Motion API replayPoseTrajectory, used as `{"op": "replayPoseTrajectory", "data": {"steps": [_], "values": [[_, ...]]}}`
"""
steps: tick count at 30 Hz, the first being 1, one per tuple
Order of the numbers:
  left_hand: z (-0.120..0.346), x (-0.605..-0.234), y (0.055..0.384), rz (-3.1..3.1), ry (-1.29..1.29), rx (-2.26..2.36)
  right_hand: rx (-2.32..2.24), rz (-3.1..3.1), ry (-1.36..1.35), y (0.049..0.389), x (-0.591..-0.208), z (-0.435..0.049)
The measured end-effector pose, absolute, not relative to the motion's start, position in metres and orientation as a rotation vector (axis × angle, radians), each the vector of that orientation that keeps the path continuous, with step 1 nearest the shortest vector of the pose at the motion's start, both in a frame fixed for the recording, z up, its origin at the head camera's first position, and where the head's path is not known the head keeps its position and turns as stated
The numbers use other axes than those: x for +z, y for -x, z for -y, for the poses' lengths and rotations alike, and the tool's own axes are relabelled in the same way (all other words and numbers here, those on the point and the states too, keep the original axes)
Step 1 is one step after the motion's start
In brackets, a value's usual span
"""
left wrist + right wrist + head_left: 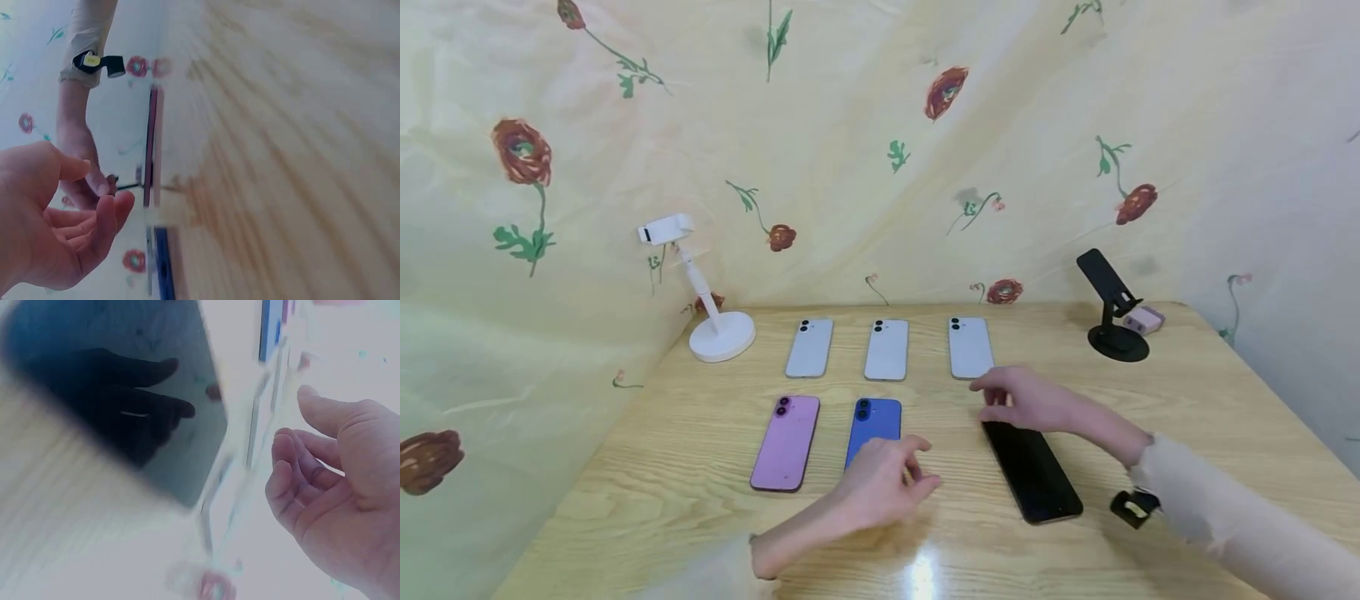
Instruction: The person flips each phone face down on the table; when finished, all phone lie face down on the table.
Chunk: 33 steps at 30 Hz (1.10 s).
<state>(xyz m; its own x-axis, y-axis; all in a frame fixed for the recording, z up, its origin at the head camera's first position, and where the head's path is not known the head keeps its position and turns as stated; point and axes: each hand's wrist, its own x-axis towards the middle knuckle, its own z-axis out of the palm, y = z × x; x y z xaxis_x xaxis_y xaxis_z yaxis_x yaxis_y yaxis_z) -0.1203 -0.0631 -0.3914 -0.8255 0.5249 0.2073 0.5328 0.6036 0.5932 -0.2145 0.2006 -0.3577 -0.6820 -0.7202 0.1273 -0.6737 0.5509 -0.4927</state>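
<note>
My left hand [880,483] hovers at the near end of a blue phone [876,421], hiding part of it; its fingers are loosely curved and hold nothing. Over the far end of a phone lying with its black screen up [1037,475] is my right hand [1033,400], fingers bent and likewise holding nothing. In the right wrist view a gap parts the right hand [344,494] from the black screen [181,444], which mirrors a hand. A purple phone [786,446] lies back up to the left of the blue one.
Three white phones lie back up in a row behind: left [809,350], middle [887,354], right [970,350]. A white phone stand [722,333] is at the back left, a black folding stand [1117,342] at the back right beside a small pale block [1144,320]. Floral cloth [850,167] hangs behind.
</note>
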Motion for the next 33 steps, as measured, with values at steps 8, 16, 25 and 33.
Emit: {"op": "replayPoseTrajectory", "data": {"steps": [8,16,25,33], "values": [[0.01,-0.392,0.119,2.986,0.982,-0.819,-0.703,-2.755,1.093,0.208,-0.364,-0.273],[-0.027,-0.394,0.116,3.015,1.12,-0.567,-0.754,-2.579,1.073,0.204,-0.383,-0.307],[-0.046,-0.4,0.114,3.067,1.018,-0.539,-0.747,-2.507,1.066,0.205,-0.391,-0.304],[-0.058,-0.4,0.117,3.124,0.957,-0.473,-0.677,-2.553,1.116,0.205,-0.392,-0.3]]}}
